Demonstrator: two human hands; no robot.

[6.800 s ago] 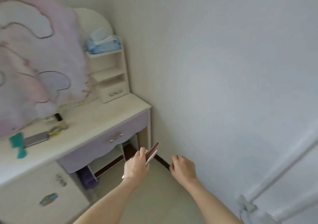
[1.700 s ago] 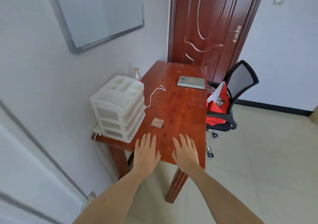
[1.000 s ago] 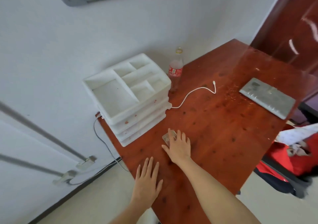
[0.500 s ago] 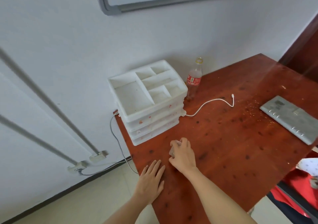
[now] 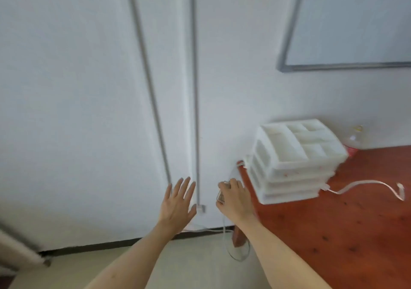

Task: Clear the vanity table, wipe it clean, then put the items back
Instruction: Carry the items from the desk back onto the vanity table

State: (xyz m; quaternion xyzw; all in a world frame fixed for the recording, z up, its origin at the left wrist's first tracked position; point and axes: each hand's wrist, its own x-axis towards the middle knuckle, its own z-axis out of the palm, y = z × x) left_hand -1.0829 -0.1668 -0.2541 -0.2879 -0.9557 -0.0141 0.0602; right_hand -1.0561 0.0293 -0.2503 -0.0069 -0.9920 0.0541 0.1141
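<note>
A white wall fills most of the view, with two grey conduits point(image 5: 195, 88) running down it and the corner of a framed whiteboard point(image 5: 347, 44) at 2 o'clock. A red-brown wooden table point(image 5: 333, 233) sits at 4 o'clock, carrying a white plastic drawer organiser point(image 5: 295, 162), a white cable point(image 5: 364, 185) trailing from it, and a bottle point(image 5: 353, 142) behind. The right hand point(image 5: 233, 197) is off the table's left edge, its fingers curled round a small clear case point(image 5: 221, 194). The left hand point(image 5: 178, 202) hangs in the air at 7 o'clock of the case, fingers spread and holding nothing.
</note>
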